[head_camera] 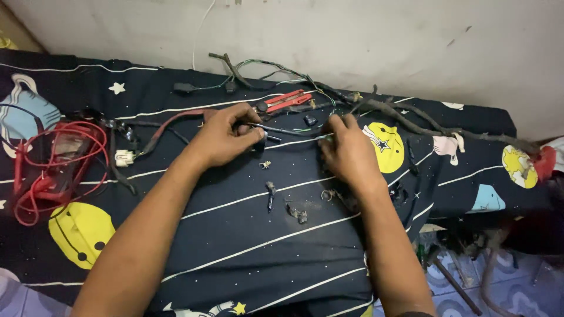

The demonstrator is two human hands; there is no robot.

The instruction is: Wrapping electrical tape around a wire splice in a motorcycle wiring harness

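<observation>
1. As seen from the head camera, both bare hands rest on a dark navy sheet (247, 235) printed with white lines, stars and yellow round faces; what the sheet covers cannot be told.
2. Left hand (226, 138): fingers curled together, clamped on a small dark connector (258, 144) at the end of a thin wire (288, 131).
3. Right hand (348, 152): fingertips pinched together on the other stretch of the same thin wire, near its greenish end, so the wire runs between the two hands just above the sheet.
4. Wiring harness (405, 114): a dark taped bundle lying along the far edge of the sheet beside the pale wall (352, 41), branching behind both hands.
5. Red-handled pliers (285, 100): lying flat just beyond the hands, near the harness.
6. Small dark fragments (296, 212): scattered on the sheet between the forearms, apart from either hand.
7. White plug (124, 157): lying left of the left hand at the end of a dark lead.
8. Red test leads (53, 158): looped in a heap at the far left, over a partly hidden dark device, well apart from both hands.
</observation>
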